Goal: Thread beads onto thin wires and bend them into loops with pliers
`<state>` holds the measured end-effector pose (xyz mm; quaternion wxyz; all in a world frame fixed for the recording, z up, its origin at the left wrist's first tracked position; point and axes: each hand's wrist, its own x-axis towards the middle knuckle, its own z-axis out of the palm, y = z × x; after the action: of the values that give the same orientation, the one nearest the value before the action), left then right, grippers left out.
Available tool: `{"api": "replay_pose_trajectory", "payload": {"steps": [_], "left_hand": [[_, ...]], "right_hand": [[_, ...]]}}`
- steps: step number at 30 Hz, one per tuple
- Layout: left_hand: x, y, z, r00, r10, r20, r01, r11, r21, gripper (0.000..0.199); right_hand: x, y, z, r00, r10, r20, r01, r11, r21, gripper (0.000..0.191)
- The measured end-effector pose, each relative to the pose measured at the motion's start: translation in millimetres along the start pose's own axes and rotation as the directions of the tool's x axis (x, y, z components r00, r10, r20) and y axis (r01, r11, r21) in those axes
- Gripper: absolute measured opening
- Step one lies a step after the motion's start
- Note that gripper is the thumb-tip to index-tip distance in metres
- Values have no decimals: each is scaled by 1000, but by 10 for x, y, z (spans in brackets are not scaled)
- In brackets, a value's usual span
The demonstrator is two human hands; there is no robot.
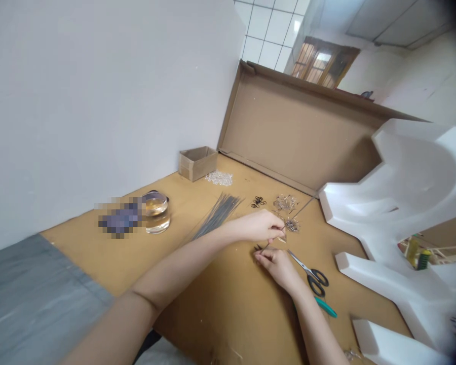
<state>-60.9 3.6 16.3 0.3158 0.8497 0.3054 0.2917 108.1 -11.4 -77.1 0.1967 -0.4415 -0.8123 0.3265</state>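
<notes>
My left hand (pixel 264 226) is closed in a pinch on a thin grey wire (pixel 304 207), which slants up to the right past its fingers. Just below it, my right hand (pixel 276 264) pinches the lower stretch of what looks like the same wire; small dark tips show beside its fingertips, too small to name. To the right of my right hand lie scissors (pixel 306 268) with black handles. A teal-handled tool (pixel 326 307) is partly hidden by my right forearm. Behind my left forearm spreads a bundle of grey wires (pixel 222 210).
Black rings (pixel 258 202) and two piles of small silver metal pieces (pixel 286 203) lie beyond my hands. Farther back are clear bits (pixel 219 178) and a small cardboard box (pixel 197 166). A glass (pixel 157 215) stands left. White foam (pixel 345 208) and a large cardboard tray (pixel 296 137) border the table.
</notes>
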Motion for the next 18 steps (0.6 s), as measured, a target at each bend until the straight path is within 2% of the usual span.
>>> {"api": "replay_pose_trajectory", "payload": {"steps": [3,6,9,12,15,17,18], "left_hand": [[41,-114,-8,994,-107,-32,102,986,-132,17],[72,-230,-79,977,-208,-50,180,926,-332,16],[91,-317,-149,973,-229,-36,190,877,-442,16],[88,-372,-176,971,-237,-19,197,849,-491,18],[50,-451,-242,973,-229,-23,197,880,-433,21],[19,-557,-363,963,-251,-97,220,943,-251,23],[10,-630,-449,944,-270,-190,257,962,-91,25]], "right_hand": [[13,53,7,999,37,-21,-35,998,56,30],[17,109,-2,996,84,-42,-78,987,142,33],[13,129,-14,990,131,-43,-114,952,284,37],[5,91,-28,986,162,-37,-138,921,365,33],[-13,-9,-77,982,190,-11,-164,871,463,31],[-33,-94,-141,976,217,-33,-167,833,528,31],[-44,-136,-179,970,238,-55,-168,814,555,32]]}}
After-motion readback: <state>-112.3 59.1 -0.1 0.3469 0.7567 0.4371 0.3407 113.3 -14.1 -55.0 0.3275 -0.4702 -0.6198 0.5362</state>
